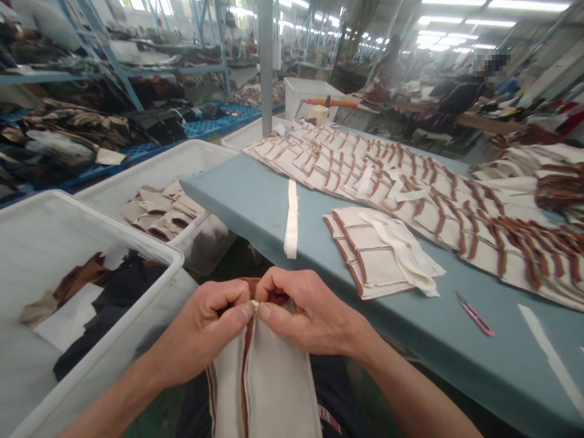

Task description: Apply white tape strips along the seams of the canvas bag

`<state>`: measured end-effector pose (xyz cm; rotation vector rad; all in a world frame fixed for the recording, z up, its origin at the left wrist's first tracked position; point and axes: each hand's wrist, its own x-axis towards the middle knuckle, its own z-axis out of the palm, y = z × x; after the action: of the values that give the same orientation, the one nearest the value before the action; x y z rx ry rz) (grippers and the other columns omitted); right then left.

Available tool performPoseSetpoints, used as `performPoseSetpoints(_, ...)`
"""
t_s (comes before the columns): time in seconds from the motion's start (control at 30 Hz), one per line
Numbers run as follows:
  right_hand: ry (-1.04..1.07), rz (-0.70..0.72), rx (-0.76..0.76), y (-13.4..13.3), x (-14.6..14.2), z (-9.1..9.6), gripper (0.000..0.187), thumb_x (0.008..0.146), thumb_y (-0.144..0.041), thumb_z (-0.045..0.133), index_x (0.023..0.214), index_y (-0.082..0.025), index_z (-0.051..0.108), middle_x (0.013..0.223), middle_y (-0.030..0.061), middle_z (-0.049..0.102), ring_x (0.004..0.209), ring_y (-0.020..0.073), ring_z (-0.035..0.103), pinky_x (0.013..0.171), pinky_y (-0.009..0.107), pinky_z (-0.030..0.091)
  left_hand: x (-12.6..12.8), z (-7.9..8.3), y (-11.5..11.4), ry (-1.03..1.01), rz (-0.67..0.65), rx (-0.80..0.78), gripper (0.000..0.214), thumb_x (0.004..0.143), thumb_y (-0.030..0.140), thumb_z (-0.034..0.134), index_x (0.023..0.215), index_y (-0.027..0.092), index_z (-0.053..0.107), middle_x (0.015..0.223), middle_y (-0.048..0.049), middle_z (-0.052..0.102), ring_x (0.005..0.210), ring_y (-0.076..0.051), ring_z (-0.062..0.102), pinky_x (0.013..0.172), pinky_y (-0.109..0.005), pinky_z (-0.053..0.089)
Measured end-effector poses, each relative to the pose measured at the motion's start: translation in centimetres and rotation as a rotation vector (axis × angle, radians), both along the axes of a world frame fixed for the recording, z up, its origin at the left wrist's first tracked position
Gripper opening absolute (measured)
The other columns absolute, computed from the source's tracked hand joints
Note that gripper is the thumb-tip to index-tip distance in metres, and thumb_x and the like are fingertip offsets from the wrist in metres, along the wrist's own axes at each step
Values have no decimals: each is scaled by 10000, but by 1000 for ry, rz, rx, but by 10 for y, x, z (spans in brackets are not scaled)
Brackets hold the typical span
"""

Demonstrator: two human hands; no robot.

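Note:
Over my lap hangs a cream fabric piece (280, 371) with brown edging along a lengthwise fold. My left hand (212, 325) pinches its upper end from the left, thumb and fingers pressed together. From the other side my right hand (308, 310) grips the same end, and the two thumb tips nearly meet. What lies right between the fingertips is partly hidden. On the table beyond, a small stack of cream panels with brown edges (365, 255) has pale strips (401, 255) across it. Pink-handled thread snips (474, 314) lie to the right of that stack.
The blue-green table (255, 194) carries long overlapping rows of cream and brown panels (347, 164). A lone white strip (291, 222) lies near its left edge. White bins (173, 258) with fabric pieces stand at left. Racks and a seated person (451, 100) are farther back.

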<state>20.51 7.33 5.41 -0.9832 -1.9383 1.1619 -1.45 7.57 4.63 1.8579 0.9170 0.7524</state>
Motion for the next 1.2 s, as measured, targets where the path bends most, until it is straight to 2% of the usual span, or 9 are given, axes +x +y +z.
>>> performPoseSetpoints(0.07, 12, 18, -53, 0, 0, -1, 158, 928, -349, 704, 887, -241, 596, 809, -41, 637, 721, 136, 571, 693, 260, 428, -2, 3, 2, -39, -25, -74, 419, 1044, 355, 519, 668, 245, 371, 644, 71, 340, 579, -127, 325, 547, -267, 309)
performPoseSetpoints(0.2, -31, 27, -54, 1, -1, -4, 262, 900, -409, 754, 829, -239, 568, 766, -56, 591, 678, 124, 511, 674, 268, 378, -2, 11, 4, -23, -69, -138, 401, 1023, 393, 560, 679, 231, 431, 664, 57, 405, 608, -130, 382, 568, -259, 338)
performPoseSetpoints(0.5, -169, -29, -71, -2, -10, 4, 237, 853, -373, 759, 802, -240, 570, 791, -38, 646, 734, 151, 568, 740, 286, 396, -9, 13, 9, -18, -110, -143, 335, 999, 303, 534, 678, 207, 528, 679, 49, 476, 622, -123, 463, 582, -231, 384)
performPoseSetpoints(0.67, -353, -205, 2, -12, -31, 6, 144, 817, -323, 688, 799, -246, 568, 839, 30, 756, 786, 217, 667, 784, 338, 428, -2, 17, 5, 116, -11, -98, 340, 975, 324, 521, 654, 226, 462, 656, 41, 479, 621, -135, 473, 578, -244, 385)
performPoseSetpoints(0.8, -500, -225, 20, -16, -46, 7, 98, 801, -288, 648, 813, -241, 563, 917, 103, 804, 842, 264, 710, 797, 370, 425, 10, 16, 0, 129, 122, -68, 293, 893, 321, 507, 628, 252, 401, 622, 52, 433, 581, -130, 418, 537, -248, 362)
performPoseSetpoints(0.87, -495, -222, -6, -14, -44, 5, 153, 809, -293, 669, 793, -244, 525, 870, 76, 771, 807, 239, 671, 774, 359, 396, 11, 13, 0, 121, 155, -88, 296, 893, 341, 503, 632, 261, 390, 623, 54, 425, 576, -131, 406, 529, -250, 358)
performPoseSetpoints(0.93, -408, -180, -23, -11, -36, 2, 223, 838, -294, 705, 780, -243, 495, 800, 10, 695, 756, 187, 598, 753, 331, 364, 7, 9, 2, 114, 136, -95, 324, 932, 355, 516, 648, 258, 396, 635, 54, 430, 583, -133, 405, 532, -252, 355)
performPoseSetpoints(1.07, -227, -37, -37, -4, -14, -3, 344, 899, -275, 784, 749, -228, 477, 707, -85, 488, 656, 106, 425, 691, 282, 293, -11, 5, 10, 121, -51, -134, 393, 1042, 415, 574, 704, 221, 527, 691, 34, 533, 635, -147, 489, 577, -251, 398)
performPoseSetpoints(1.2, -186, 27, -61, -1, -6, -4, 399, 918, -273, 839, 743, -217, 485, 694, -105, 447, 632, 86, 373, 653, 269, 258, -22, 6, 15, 139, -124, -168, 386, 1063, 442, 620, 770, 193, 657, 750, 12, 639, 693, -154, 569, 625, -238, 433)
